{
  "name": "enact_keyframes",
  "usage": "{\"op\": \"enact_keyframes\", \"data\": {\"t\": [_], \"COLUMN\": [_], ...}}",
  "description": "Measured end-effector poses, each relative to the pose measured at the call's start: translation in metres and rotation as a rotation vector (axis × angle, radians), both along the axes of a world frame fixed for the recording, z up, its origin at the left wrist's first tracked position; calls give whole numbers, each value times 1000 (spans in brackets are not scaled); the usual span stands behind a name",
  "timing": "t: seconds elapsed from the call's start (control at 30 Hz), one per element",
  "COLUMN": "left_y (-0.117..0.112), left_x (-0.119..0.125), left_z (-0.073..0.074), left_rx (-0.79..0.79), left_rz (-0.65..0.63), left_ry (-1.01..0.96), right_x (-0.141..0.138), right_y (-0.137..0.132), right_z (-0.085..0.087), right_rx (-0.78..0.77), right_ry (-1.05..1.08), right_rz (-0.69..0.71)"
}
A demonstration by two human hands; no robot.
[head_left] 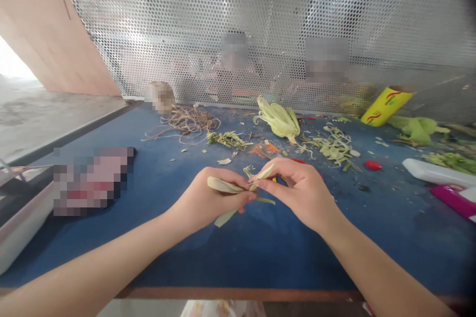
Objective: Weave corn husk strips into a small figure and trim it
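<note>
My left hand (208, 203) pinches pale green corn husk strips (224, 185) between thumb and fingers over the middle of the blue table. One strip end points left above the thumb; another hangs below the hand. My right hand (303, 185) meets it at the fingertips and pinches a husk strip (265, 172) that crosses the first ones. Whether the strips are knotted where they cross, I cannot tell. Just beyond the hands lie a whole leafy corn husk (279, 120) and heaps of shredded husk (332, 146). Something red and yellow is partly hidden behind my right hand.
A perforated metal screen (178, 15) stands along the back, with blurred people beyond. Tangled twine (193, 121) lies back left, near a blurred flat object (96, 176). On the right are a yellow tube (386, 106), a red round piece (373, 165) and a white object (439, 172).
</note>
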State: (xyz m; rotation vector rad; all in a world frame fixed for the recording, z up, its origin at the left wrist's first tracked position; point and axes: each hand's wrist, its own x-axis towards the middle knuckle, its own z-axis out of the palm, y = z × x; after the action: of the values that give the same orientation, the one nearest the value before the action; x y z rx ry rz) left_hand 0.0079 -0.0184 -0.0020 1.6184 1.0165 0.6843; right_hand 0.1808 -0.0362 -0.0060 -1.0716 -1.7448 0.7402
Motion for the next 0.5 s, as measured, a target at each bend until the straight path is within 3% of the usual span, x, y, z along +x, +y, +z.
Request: {"op": "enact_keyframes", "data": {"t": [0.33, 0.5], "left_y": [1, 3], "left_x": [0, -1], "left_z": [2, 1], "left_rx": [-48, -68], "left_rz": [-61, -7], "left_ry": [30, -91], "right_x": [-3, 4], "right_y": [-5, 4], "right_z": [0, 0], "right_rx": [61, -105], "right_ry": [45, 150], "right_rz": [-21, -47]}}
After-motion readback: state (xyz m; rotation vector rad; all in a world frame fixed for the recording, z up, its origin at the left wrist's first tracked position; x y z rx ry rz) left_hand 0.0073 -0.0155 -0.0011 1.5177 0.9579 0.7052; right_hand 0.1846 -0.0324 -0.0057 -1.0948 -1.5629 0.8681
